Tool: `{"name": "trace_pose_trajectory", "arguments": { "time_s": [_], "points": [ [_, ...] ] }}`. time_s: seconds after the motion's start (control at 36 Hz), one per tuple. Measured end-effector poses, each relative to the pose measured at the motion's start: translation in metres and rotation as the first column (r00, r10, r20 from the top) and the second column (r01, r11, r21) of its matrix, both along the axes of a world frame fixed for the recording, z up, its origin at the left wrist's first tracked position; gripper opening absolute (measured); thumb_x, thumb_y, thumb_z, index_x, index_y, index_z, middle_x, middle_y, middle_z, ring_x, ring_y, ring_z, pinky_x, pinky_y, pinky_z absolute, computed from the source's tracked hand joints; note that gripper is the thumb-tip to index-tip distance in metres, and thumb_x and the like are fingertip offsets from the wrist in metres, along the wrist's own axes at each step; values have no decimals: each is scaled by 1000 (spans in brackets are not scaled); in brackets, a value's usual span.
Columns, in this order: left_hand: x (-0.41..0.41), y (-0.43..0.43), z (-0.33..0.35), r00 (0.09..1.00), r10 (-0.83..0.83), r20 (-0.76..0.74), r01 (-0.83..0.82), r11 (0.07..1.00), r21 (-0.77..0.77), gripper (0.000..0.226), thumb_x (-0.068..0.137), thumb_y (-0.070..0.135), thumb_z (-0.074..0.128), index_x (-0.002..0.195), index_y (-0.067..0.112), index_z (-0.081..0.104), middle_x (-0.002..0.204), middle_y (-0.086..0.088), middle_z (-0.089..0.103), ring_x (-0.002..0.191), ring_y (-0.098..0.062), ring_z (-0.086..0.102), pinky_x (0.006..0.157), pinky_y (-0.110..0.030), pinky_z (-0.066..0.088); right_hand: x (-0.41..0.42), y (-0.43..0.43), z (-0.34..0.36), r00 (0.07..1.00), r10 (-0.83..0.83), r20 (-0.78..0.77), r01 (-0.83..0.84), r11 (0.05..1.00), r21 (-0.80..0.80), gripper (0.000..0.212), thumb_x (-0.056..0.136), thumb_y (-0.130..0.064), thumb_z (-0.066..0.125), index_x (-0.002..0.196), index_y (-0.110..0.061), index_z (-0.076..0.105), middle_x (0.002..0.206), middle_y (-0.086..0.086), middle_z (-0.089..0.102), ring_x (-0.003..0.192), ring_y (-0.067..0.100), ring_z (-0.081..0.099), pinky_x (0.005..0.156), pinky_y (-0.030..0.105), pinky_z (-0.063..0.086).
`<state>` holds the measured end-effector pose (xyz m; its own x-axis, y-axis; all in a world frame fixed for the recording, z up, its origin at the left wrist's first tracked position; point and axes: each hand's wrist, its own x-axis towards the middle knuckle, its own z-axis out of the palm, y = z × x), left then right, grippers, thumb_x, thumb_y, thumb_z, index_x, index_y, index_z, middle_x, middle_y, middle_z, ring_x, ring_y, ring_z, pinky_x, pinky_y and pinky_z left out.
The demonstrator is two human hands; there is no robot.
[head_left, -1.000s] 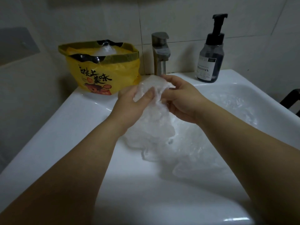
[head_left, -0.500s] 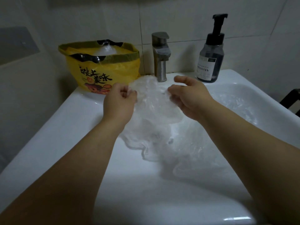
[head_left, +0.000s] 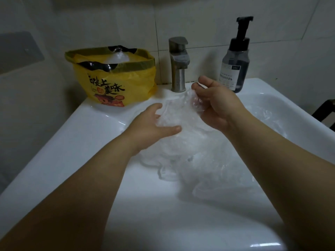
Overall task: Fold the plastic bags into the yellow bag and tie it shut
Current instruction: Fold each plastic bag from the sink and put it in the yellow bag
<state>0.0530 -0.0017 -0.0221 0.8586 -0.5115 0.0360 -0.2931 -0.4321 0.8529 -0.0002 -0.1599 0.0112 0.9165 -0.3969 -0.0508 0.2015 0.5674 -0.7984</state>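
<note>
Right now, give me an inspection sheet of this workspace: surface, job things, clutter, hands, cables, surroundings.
Surface: white sink top, with the basin to the right.
Job's things: yellow bag stands open at the back left, with clear and black plastic inside; clear bag lies crumpled at the basin edge; loose plastic lies in the basin.
Clutter: pump bottle at the back right; tap at the back middle.
Hands: left hand has straight fingers on the clear bag; right hand pinches its top edge.
Cables: nothing seen.
Surroundings: tiled wall; dark object at the right edge, too cut off to identify.
</note>
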Motion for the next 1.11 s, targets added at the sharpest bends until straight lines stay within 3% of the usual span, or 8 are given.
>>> {"name": "trace_pose_trajectory", "arguments": {
  "time_s": [0.08, 0.14, 0.28, 0.5, 0.72, 0.83, 0.92, 1.11],
  "points": [
    [8, 3, -1, 999, 40, 3, -40, 996, -77, 33, 77, 31, 80, 107, 29, 66, 103, 9, 66, 89, -9, 64, 67, -16, 48, -3, -1, 2, 994, 97, 51, -91, 990, -110, 30, 89, 15, 44, 84, -12, 54, 68, 0, 52, 51, 2, 51, 45, 12, 38],
    [11, 4, 0, 999, 47, -28, -50, 988, -146, 24, 76, 24, 81, 97, 25, 69, 90, 8, 68, 79, -11, 65, 60, -17, 47, -6, -3, 1, 988, 99, -122, -136, 928, -347, 34, 84, 16, 53, 112, -2, 58, 89, 8, 60, 69, 8, 60, 55, 15, 47],
    [15, 9, 2, 998, 18, -64, -30, 979, -201, 20, 73, 13, 82, 80, 25, 69, 70, 12, 65, 57, -3, 59, 50, -15, 44, -4, -7, -9, 872, -233, -431, -282, 482, -830, 45, 79, -6, 75, 121, -2, 60, 101, 13, 65, 82, 21, 64, 78, 29, 55],
    [13, 16, 4, 996, -46, -82, 46, 999, -3, 15, 73, 14, 83, 84, 14, 74, 68, 5, 68, 62, -10, 62, 56, -18, 46, -6, -5, -5, 965, 2, -261, -175, 748, -641, 15, 95, -17, 56, 108, -10, 59, 104, 8, 64, 101, 25, 61, 93, 34, 47],
    [13, 20, 9, 985, -131, -117, 131, 991, -1, 11, 76, 19, 81, 84, 21, 73, 65, 12, 69, 59, -4, 65, 50, -15, 47, -12, 1, 0, 992, 90, -92, -121, 896, -427, 10, 95, -18, 55, 88, -12, 61, 81, 7, 71, 69, 14, 71, 61, 25, 59],
    [12, 21, 20, 980, -160, -121, 132, 969, -210, 81, 48, 45, 73, 124, 18, 64, 125, -3, 65, 117, -22, 60, 102, -40, 46, -13, 1, 0, 979, 166, -116, -201, 875, -440, 17, 92, -27, 60, 95, -12, 64, 76, 0, 75, 73, 16, 73, 60, 26, 58],
    [12, 22, 31, 938, -252, -240, 106, 865, -490, 99, 52, 49, 59, 135, -3, 50, 133, -13, 60, 120, -24, 59, 99, -34, 46, -13, 3, 0, 966, 197, -165, -253, 840, -480, 23, 90, -31, 62, 97, -10, 65, 77, 1, 74, 72, 16, 72, 60, 26, 58],
    [-5, 9, 22, 963, -231, -140, 196, 954, -228, 27, 75, 36, 70, 86, 11, 72, 78, -2, 72, 72, -14, 67, 73, -28, 55, -10, 8, -1, 933, 260, -247, -348, 824, -447, 36, 91, -34, 60, 107, -3, 65, 93, 12, 73, 83, 25, 72, 72, 33, 59]
  ]
}}
